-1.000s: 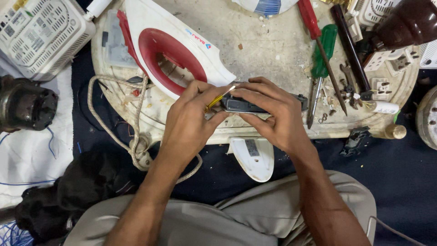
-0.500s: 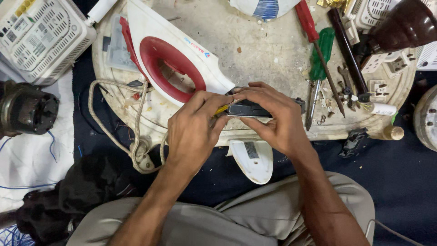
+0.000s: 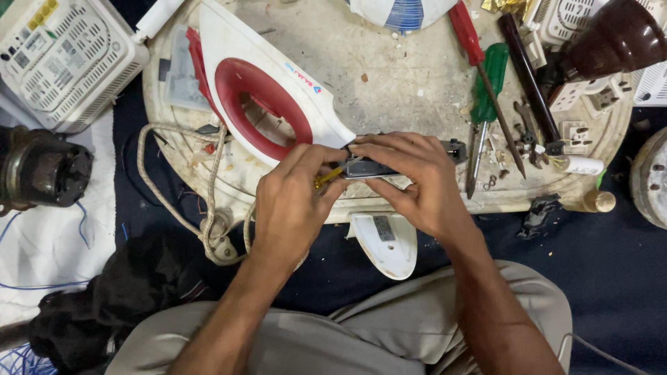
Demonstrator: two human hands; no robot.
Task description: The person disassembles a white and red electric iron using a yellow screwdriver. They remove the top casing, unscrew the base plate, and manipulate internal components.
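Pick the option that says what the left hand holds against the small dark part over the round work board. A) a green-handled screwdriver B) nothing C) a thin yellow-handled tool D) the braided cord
C: the left hand pinches a thin yellow-handled tool aimed at the small dark part that the right hand steadies; the green-handled screwdriver lies untouched on the board.

Both forearms are bare, no sleeves being seen. The left hand (image 3: 295,208) and right hand (image 3: 417,184) are ungloved. Light grey-beige trousers (image 3: 389,333) are worn.
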